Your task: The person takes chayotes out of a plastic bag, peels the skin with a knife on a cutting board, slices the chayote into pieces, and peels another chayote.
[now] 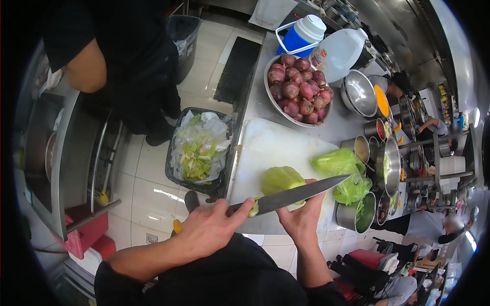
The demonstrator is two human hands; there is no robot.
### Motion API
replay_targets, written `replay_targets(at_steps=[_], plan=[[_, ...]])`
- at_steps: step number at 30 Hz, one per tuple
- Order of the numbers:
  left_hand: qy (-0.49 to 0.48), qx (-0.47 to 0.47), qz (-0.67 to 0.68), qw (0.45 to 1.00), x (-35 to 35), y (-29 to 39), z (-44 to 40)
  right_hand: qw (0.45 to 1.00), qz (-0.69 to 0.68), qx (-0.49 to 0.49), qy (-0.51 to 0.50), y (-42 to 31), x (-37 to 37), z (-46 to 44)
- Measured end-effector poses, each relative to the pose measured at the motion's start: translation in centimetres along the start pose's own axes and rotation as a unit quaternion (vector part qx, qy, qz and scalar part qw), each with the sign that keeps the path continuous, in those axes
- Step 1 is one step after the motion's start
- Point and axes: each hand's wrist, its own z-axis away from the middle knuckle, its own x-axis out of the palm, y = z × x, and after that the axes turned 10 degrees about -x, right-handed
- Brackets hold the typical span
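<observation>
My left hand is closed around the handle of a large chef's knife. The blade points right and slightly upward, crossing in front of a smooth, pale green vegetable whose exact kind I cannot tell. A small green piece sits at the blade's handle end. My right hand curves around the vegetable's lower right end, with part of its fingers hidden behind the blade. Beneath lies a white cutting board. A tied green plastic bag rests at the board's right side.
A bowl of red onions stands beyond the board, near a blue jug. Metal bowls and pots line the right side. A lined bin of scraps stands left of the counter, and another person is close by.
</observation>
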Motion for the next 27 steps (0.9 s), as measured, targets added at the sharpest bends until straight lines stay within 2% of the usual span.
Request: replay_targets(at_steps=[2, 5, 8, 11, 14, 18, 21, 24, 27], plan=[[-0.007, -0.001, -0.006, 1.0, 0.1, 0.0, -0.2, 1.0, 0.015, -0.011, -0.014, 0.1, -0.3, -0.2], [-0.043, -0.045, -0.018, 0.998, 1.4, -1.9, -0.3, 0.999, 0.019, -0.014, 0.037, 1.0, -0.1, 0.0], [-0.152, -0.163, -0.026, 0.975, 2.3, -5.0, 0.7, 0.997, -0.014, 0.07, 0.025, 1.2, -1.1, 0.0], [-0.134, -0.143, 0.009, 0.981, 1.8, -4.2, 1.1, 0.999, -0.025, 0.033, 0.025, 2.2, -0.9, 0.9], [-0.102, -0.055, 0.032, 0.993, 1.1, -1.1, -1.1, 1.0, 0.006, -0.011, 0.014, 0.9, -0.6, 0.4], [-0.068, 0.007, 0.066, 0.995, 1.9, 0.5, -3.6, 0.999, -0.001, 0.031, -0.014, 0.2, -0.5, 0.0], [-0.114, -0.043, 0.034, 0.992, 2.6, -0.2, -3.9, 1.0, 0.002, 0.012, 0.015, 0.9, -0.6, 0.3], [-0.111, -0.068, 0.017, 0.991, 3.5, -2.1, -2.9, 1.0, -0.021, 0.02, 0.012, 1.5, -0.5, 0.5], [-0.17, -0.151, -0.017, 0.974, 2.8, -3.6, -1.8, 0.998, -0.036, 0.043, 0.015, 2.1, -0.5, 0.3]])
